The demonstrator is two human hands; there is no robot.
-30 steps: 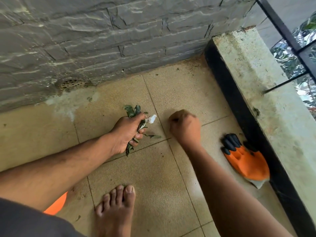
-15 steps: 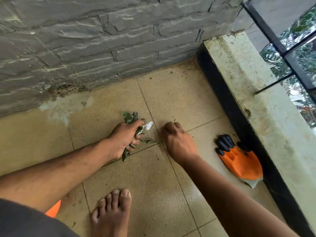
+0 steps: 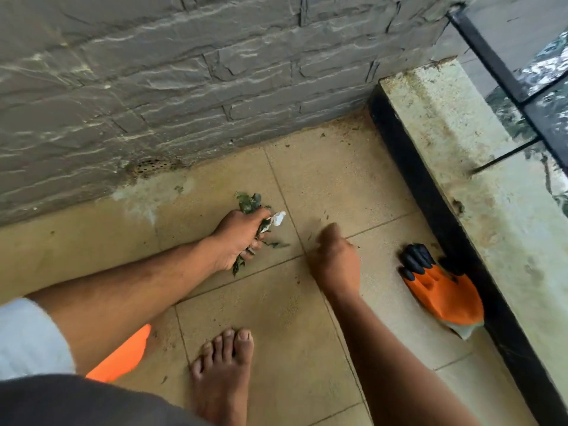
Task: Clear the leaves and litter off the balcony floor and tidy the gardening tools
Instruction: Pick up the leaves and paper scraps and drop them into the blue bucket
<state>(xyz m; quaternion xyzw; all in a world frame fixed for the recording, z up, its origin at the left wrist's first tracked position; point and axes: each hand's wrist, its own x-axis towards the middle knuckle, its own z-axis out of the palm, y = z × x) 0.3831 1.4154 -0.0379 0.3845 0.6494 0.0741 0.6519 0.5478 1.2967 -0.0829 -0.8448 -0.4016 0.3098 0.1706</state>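
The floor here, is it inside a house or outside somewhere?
Probably outside, on a balcony: a tiled floor meets a grey stone wall, with a low ledge and a black railing at the edge.

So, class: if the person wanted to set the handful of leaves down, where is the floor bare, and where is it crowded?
Bare tile lies on the left between the stone wall and the left forearm, and in the corner by the ledge. It is crowded between the left hand, which grips the leaves, and the right hand, and around the orange glove against the ledge.
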